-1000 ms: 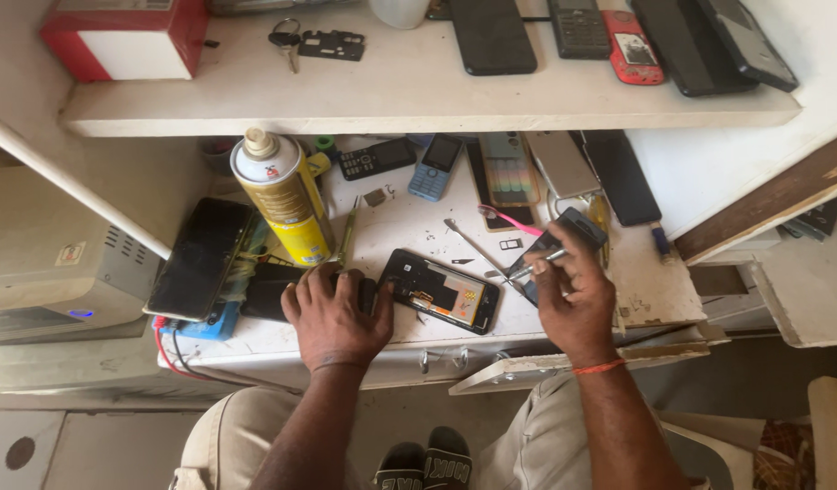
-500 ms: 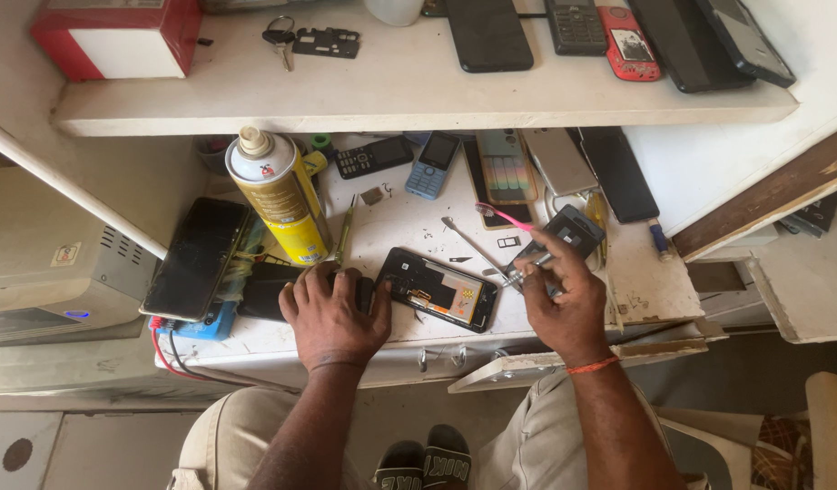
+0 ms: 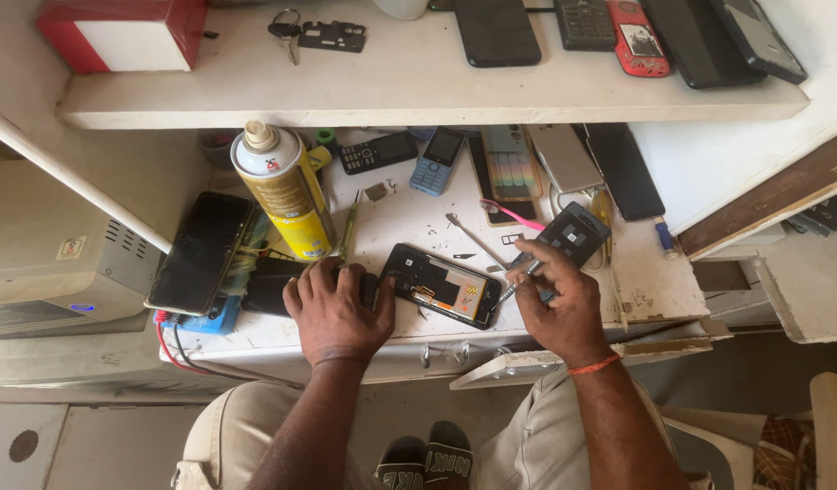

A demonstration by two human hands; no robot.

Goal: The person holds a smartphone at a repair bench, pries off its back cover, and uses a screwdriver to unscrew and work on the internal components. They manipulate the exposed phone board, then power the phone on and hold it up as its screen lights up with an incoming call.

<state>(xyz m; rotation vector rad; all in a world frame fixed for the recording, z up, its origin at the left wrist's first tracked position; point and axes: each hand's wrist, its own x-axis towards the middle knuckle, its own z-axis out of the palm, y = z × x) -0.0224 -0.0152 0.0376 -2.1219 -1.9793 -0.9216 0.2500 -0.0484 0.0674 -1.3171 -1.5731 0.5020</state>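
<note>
Cluttered white workbench: black opened smartphone with back cover off, left hand flat steadying its end, right hand pinching a thin metal tool beside it, so still stripped, nowhere near reassembled

Bare forearms, orange wristband, khaki trousers, black sandals.

Glossy metal spray can, matt white painted worktop, glossy glass phone screen.
</note>
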